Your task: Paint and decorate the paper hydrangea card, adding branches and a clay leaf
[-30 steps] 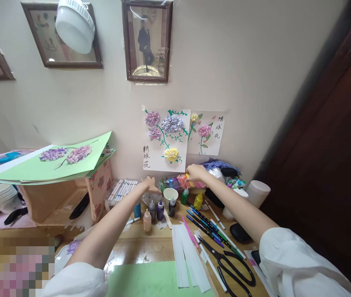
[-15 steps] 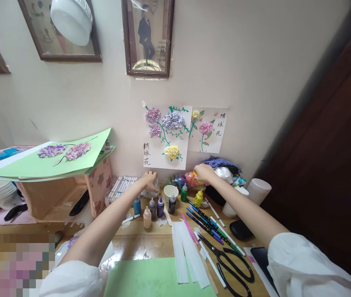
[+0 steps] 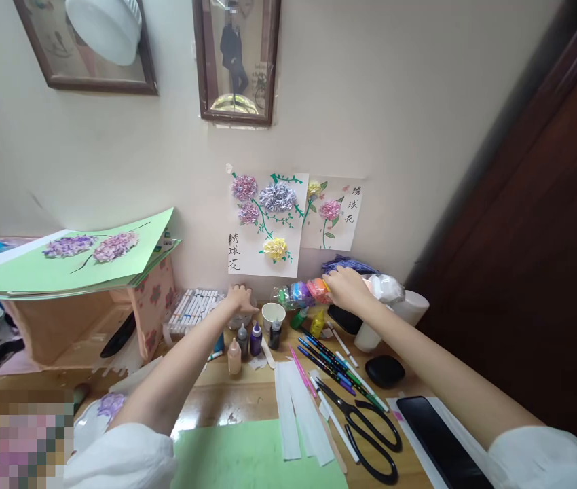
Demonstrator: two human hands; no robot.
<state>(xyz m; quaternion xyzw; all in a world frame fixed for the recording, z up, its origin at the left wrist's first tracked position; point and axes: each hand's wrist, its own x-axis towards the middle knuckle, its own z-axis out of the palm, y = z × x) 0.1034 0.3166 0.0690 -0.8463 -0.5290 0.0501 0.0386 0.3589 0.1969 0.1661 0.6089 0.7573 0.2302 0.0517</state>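
My right hand (image 3: 348,288) is closed around a long clear plastic packet (image 3: 299,293) of brightly coloured pieces, lying along the wall. Green, blue, purple and orange show left of the hand, whitish pieces to its right. My left hand (image 3: 240,300) reaches over a clear plastic container (image 3: 242,322), thumb apart from the fingers; it seems to touch the top. Between the hands stands a white paper cup (image 3: 273,315). Near it are small paint bottles: purple (image 3: 256,339), black (image 3: 275,335), peach (image 3: 234,357), green (image 3: 299,318) and yellow (image 3: 318,324).
White markers (image 3: 194,309) lie left of the left hand. In front are black-handled scissors (image 3: 364,424), several pens (image 3: 332,363), white paper strips (image 3: 287,407) and a green sheet (image 3: 252,455). A phone (image 3: 444,438) lies at right. Flower pictures (image 3: 268,224) hang on the wall.
The coloured packet in my right hand has shifted and now lies straighter, its whitish right end stretched out. My left hand's fingers are less spread over the clear container. The view has moved slightly right.
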